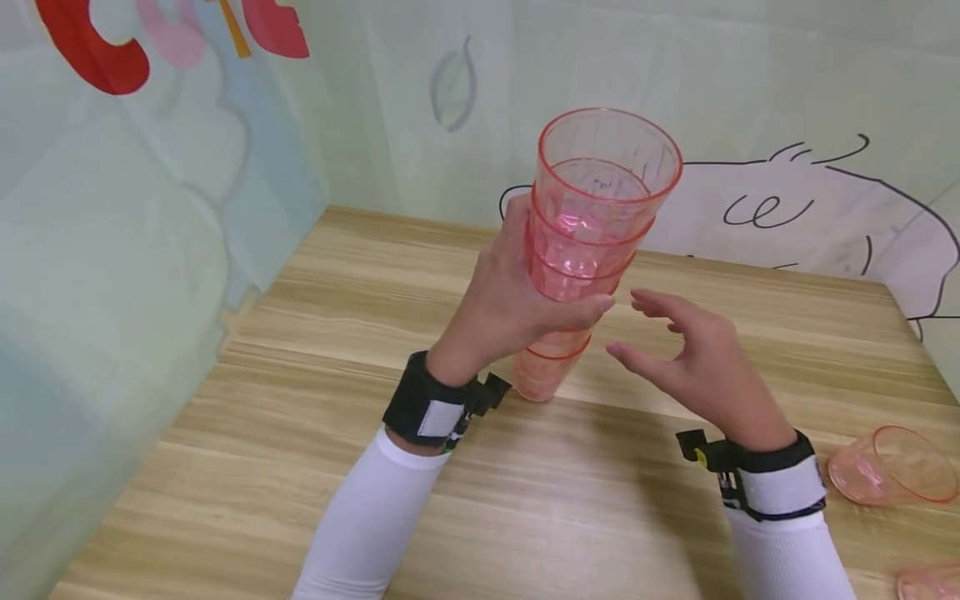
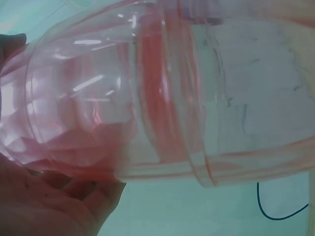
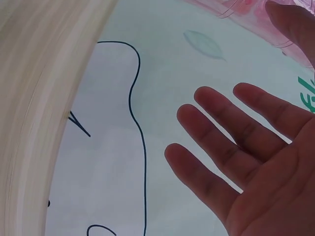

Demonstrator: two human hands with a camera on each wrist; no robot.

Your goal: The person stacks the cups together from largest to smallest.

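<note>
A tall stack of clear pink plastic cups [image 1: 585, 242], nested one in another, leans a little to the right at the middle of the head view. My left hand [image 1: 517, 292] grips the stack around its middle, thumb across the near side. In the left wrist view the cups [image 2: 98, 98] fill most of the frame, with part of the left hand [image 2: 54, 201] below them. To the right of the stack, apart from it, is my right hand [image 1: 697, 350], holding nothing. The right wrist view shows its fingers [image 3: 216, 132] spread and nearly straight.
One pink cup [image 1: 862, 471] lies on its side at the right of the wooden table [image 1: 300, 400]. Part of another pink cup [image 1: 930, 583] shows at the lower right corner. Printed cloth [image 1: 420, 150] hangs behind the table and along its left side.
</note>
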